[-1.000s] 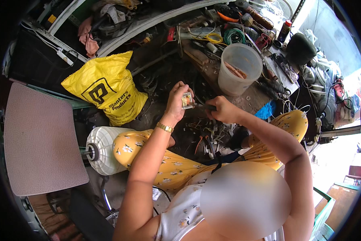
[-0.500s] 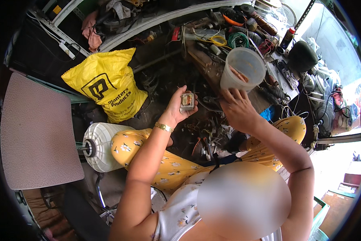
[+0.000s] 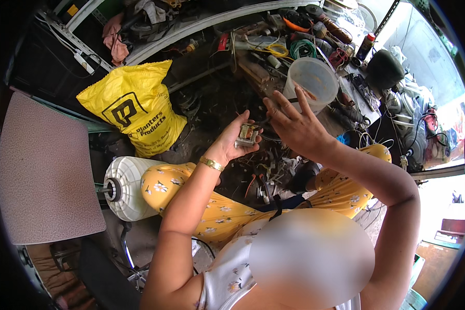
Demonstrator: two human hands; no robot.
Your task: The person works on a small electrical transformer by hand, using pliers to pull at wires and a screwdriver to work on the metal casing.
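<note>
Black lettering (image 3: pixel 152 132) on yellow sack (image 3: pixel 133 108)

- bright yellow is being shown by the sack (image 3: pixel 162 98), with black print
- mustard yellow is being patterned with white flowers on the trousers (image 3: pixel 222 217)
- gold is being shown by the wristband (image 3: pixel 211 164)
- silver-grey and copper are being shown by the small block (image 3: pixel 247 135)
- speckled mauve-grey is being shown by the chair back (image 3: pixel 49 170)

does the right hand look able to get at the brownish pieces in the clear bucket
Likely yes: the right hand appears close to the open-topped bucket, and the brownish pieces show uncovered inside, though depth is hard to judge.
</note>
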